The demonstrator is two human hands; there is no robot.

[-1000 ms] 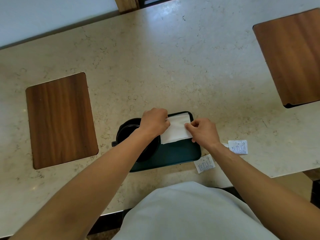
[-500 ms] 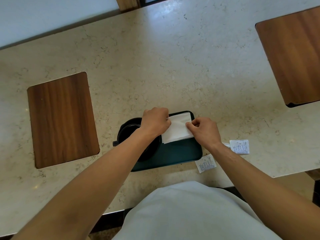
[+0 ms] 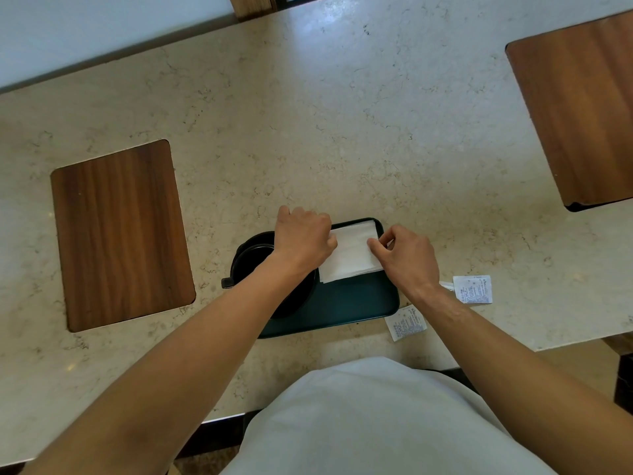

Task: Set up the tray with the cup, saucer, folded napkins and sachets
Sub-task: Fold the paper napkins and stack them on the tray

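Napkin [image 3: 351, 253] on tray [image 3: 342, 306] far-right corner; left hand [image 3: 303, 240] & right hand [image 3: 406, 258] pinch its edges, prob. squaring the fold; sachets [image 3: 472, 289] wait outside, right.

light: soft, even daylight | glare: pale sheen on far table [image 3: 342, 25] | shadows: faint | edges: wide-angle bowing | focus: sharp

Café or hotel counter, marble top [image 3: 342, 114], inset wooden panels [image 3: 120, 234]
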